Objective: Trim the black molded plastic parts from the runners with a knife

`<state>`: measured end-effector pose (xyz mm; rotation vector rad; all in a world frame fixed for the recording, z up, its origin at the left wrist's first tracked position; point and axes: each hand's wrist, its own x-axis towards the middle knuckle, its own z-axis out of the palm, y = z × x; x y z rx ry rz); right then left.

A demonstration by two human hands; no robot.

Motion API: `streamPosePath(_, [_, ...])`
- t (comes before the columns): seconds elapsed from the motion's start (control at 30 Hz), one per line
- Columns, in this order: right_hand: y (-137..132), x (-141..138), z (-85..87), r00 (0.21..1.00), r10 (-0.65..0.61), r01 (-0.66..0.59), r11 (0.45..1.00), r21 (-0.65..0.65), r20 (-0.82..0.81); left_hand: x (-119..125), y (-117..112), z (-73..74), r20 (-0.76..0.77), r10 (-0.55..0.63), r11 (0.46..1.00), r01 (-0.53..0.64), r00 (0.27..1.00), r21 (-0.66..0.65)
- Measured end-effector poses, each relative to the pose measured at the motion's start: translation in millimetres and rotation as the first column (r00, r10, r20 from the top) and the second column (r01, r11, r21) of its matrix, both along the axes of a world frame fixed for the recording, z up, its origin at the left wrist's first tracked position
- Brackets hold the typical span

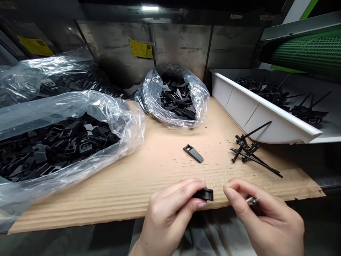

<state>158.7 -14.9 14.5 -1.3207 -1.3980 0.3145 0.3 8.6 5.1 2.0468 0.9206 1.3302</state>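
Note:
My left hand [173, 209] pinches a black plastic part [206, 194] between thumb and fingers, its open frame-like end pointing right. Just right of it, my right hand [263, 213] is closed, thumb and forefinger tips together. A small shiny metal piece [252, 201] sticks out from its curled fingers; most of it is hidden, so its kind is unclear. Whether anything tiny sits at the fingertips I cannot tell. Beyond my hands a flat, tapered black plastic piece [193, 153] with a square hole lies on the cardboard [160, 156].
Several black stemmed plastic parts [246, 149] lie in a small heap at right. A white tray [234, 92] behind them holds more. Clear plastic bags of black parts stand at the left [128, 121] and back [201, 94]. The cardboard's front edge runs beneath my hands.

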Motion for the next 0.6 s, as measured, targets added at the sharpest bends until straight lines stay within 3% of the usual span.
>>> streamPosePath(0.1, [0.7,3.7,0.9,0.999,0.05,-0.048,0.994,-0.094,0.016,-0.8,-0.5,1.5,0.004,0.006,0.999,-0.006,1.0,-0.041])
streamPosePath(0.23, [-2.6,10.5,-1.2,0.979,0.153,-0.124,0.971,-0.207,0.132,-0.2,-0.2,5.4,0.005,0.04,0.981,-0.038,0.999,-0.191])
streamPosePath(0.4, [-7.8,19.8,-2.3,0.91,0.284,-0.227,0.951,-0.21,0.302,3.1,0.6,5.7,-0.029,0.068,0.963,-0.073,0.997,-0.259])
streamPosePath(0.5, [-8.7,23.6,-5.9,0.897,0.354,-0.303,0.928,-0.214,0.266,6.9,-3.4,5.2,-0.035,0.067,0.965,-0.074,0.997,-0.253])
streamPosePath(0.6, [-10.8,28.6,-17.2,0.957,0.269,-0.239,0.945,-0.225,0.11,2.2,-8.0,9.3,-0.065,0.037,0.973,-0.051,0.997,-0.223])
